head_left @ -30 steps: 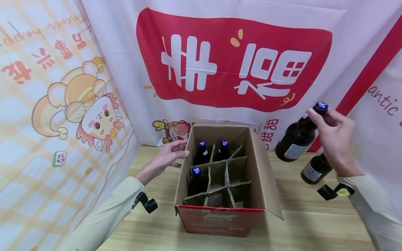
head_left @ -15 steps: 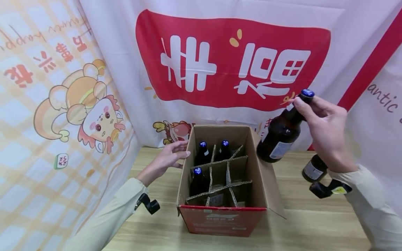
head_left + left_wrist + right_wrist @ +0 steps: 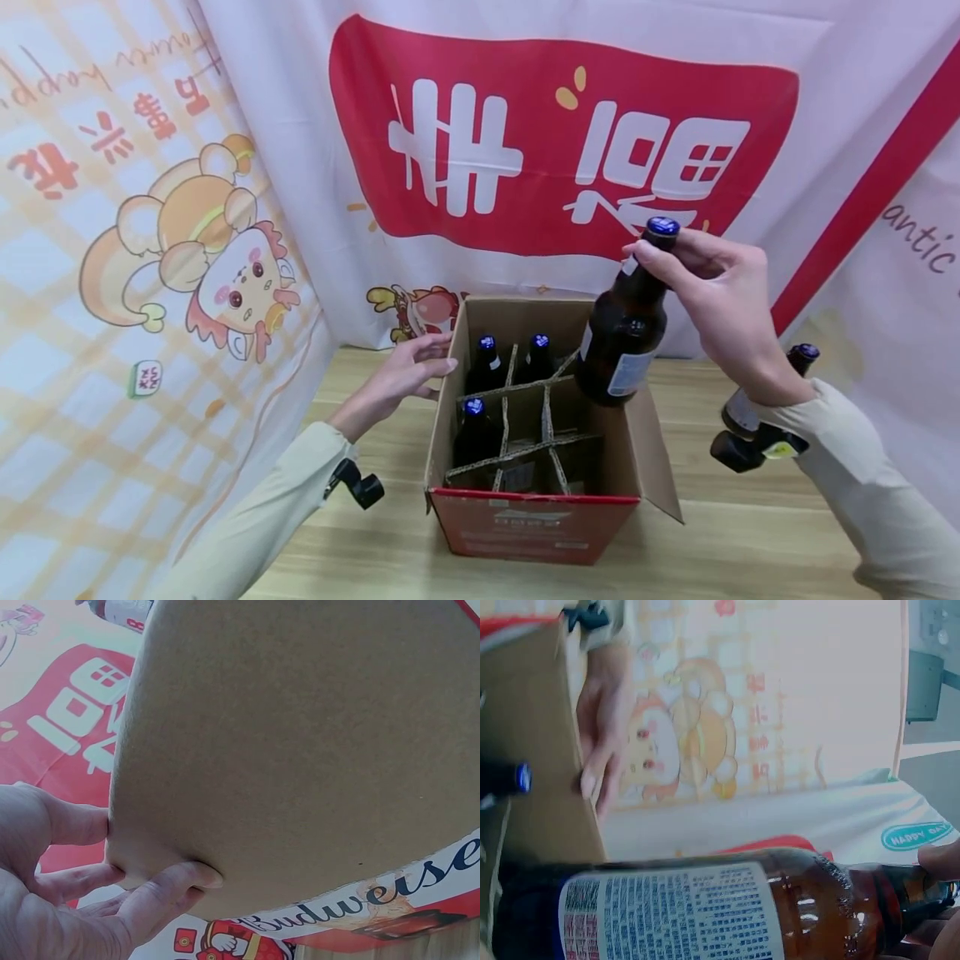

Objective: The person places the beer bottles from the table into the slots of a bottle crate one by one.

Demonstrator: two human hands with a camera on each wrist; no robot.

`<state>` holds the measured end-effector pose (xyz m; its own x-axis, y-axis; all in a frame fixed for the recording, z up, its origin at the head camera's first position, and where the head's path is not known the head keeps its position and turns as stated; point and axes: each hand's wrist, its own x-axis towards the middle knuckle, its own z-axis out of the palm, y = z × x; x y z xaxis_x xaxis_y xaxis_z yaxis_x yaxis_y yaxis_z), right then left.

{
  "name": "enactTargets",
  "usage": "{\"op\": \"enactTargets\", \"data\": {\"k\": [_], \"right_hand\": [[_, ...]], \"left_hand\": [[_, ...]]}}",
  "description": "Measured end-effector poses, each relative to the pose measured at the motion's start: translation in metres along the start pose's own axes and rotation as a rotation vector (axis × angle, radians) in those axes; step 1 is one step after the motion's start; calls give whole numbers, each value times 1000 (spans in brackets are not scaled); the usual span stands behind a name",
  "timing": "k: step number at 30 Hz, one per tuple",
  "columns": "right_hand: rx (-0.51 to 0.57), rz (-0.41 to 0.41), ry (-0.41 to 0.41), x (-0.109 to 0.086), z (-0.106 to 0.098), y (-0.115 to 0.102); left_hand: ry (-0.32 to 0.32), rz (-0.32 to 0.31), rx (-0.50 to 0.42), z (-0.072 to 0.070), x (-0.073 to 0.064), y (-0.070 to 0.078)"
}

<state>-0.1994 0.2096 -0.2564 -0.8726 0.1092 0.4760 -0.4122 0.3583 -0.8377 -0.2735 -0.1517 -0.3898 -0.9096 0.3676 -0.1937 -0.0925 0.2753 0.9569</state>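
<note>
My right hand [image 3: 723, 292] pinches a dark brown beer bottle [image 3: 622, 342] by its neck, just under the blue cap. The bottle hangs slightly tilted over the right side of an open cardboard box [image 3: 536, 529], its base near the right wall's top edge. In the right wrist view the bottle's printed label [image 3: 682, 915] faces the camera. My left hand [image 3: 401, 375] holds the box's left side near the far corner. Its thumb presses the brown cardboard flap [image 3: 300, 750], with other fingers at the flap's edge. Inside, cardboard dividers [image 3: 517, 450] separate compartments; three capped bottles [image 3: 476, 433] stand in the left and back ones.
Another brown bottle [image 3: 802, 358] stands on the wooden table [image 3: 750, 533] to the right, partly behind my right wrist. The box's right flap [image 3: 656, 458] sticks outward. Printed cloths [image 3: 300, 208] hang behind and at both sides.
My right hand has carried the bottle leftward, from beyond the right flap to over the box's right side. The left hand has stayed at the box.
</note>
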Motion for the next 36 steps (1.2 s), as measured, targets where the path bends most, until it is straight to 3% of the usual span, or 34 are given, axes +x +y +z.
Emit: {"op": "enactTargets", "data": {"k": [7,13,23,26,30,36], "right_hand": [[88,81,-115,2,15,5],[34,112,-273,6,39,16],[47,208,-395,19,73,42],[-28,194,-458,19,77,49],[-171,95,-512,21,77,49],[-292,-34,-563,28,75,42]], "left_hand": [[5,-3,19,-1,-1,-1],[-15,3,-2,0,0,-3],[-7,-3,-12,-2,2,-3],[-13,0,-3,-1,2,-3],[-18,8,4,-2,2,-4],[-17,6,-4,-3,3,-4]]}}
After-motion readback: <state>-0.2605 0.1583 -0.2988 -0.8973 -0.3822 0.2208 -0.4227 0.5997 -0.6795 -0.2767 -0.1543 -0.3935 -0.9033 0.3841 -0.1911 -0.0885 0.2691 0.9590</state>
